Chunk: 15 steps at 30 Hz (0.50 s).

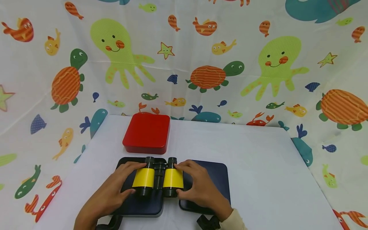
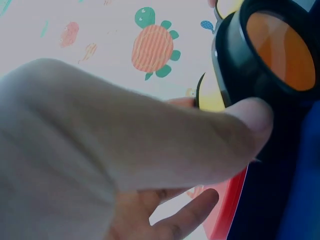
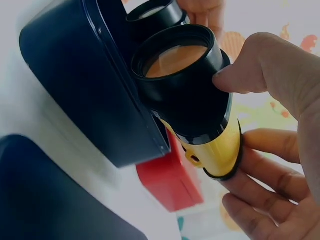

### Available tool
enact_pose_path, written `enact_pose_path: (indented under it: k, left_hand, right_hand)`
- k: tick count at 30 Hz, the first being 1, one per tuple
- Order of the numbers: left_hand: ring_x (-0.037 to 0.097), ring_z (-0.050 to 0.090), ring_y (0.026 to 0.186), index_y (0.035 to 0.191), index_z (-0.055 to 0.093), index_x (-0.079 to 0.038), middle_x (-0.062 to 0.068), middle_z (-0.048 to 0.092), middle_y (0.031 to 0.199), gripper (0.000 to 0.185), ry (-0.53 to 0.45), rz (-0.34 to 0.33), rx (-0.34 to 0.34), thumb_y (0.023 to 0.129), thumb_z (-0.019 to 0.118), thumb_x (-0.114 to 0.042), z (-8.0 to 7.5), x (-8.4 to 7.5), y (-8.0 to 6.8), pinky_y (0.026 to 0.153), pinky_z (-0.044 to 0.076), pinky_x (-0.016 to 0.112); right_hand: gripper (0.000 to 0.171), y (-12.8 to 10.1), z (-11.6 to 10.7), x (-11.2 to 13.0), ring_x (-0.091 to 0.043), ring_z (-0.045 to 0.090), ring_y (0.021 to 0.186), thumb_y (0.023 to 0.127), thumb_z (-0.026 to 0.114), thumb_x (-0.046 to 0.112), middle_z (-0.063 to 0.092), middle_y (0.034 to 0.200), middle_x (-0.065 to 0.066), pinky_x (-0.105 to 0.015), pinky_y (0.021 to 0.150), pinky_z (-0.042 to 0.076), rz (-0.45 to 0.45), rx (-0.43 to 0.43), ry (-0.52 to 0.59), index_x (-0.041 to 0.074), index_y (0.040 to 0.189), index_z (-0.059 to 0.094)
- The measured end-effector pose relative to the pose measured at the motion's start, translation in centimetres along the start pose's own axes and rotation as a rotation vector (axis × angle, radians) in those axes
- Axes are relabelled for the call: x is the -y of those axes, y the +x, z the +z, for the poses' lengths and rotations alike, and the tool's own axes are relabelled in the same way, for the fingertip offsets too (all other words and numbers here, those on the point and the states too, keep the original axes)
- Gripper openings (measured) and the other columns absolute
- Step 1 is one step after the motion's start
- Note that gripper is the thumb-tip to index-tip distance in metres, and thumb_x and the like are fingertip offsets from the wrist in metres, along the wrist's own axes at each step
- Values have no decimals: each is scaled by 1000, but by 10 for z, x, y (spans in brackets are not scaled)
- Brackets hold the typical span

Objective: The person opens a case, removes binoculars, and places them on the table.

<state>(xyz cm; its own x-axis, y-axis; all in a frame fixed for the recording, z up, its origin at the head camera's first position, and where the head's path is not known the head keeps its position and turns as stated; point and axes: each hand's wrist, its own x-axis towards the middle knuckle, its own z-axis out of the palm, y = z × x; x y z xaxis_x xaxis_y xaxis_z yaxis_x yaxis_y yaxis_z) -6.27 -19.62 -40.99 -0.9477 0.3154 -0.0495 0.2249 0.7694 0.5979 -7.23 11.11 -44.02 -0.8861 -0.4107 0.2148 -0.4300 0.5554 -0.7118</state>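
A pair of yellow and black binoculars (image 1: 173,178) is held between both hands, over the dark blue tin (image 1: 141,206). My left hand (image 1: 115,185) grips the left barrel, its thumb by the wide lens end and its fingers toward the eyepiece end. On the other barrel, my right hand (image 1: 201,185) has the same kind of grip, thumb by the lens rim. The right wrist view shows orange-tinted glass in the large front lens (image 3: 176,61) and the tin's raised wall and rim (image 3: 107,47) close beside the binoculars. The tin's inside is mostly hidden.
Behind the tin lies a closed-looking red tin (image 1: 148,132). A flat dark blue piece like a lid (image 1: 219,179) rests at the right, partly under my right hand. White cloth (image 1: 267,179) covers the table, and a sea-animal curtain (image 1: 178,64) hangs behind.
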Motion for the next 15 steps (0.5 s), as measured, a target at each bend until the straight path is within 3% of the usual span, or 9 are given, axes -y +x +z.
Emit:
enact_pose_path:
  k: [15]
  left_hand:
    - [32, 51, 139, 154, 51, -34, 1, 55, 152, 91, -7, 59, 2, 78, 92, -4, 12, -15, 7, 105, 57, 61]
  right_hand:
    - [76, -16, -20, -9, -7, 61, 120, 75, 94, 23, 62, 135, 15, -41, 104, 60, 28, -43, -16, 23, 146, 66]
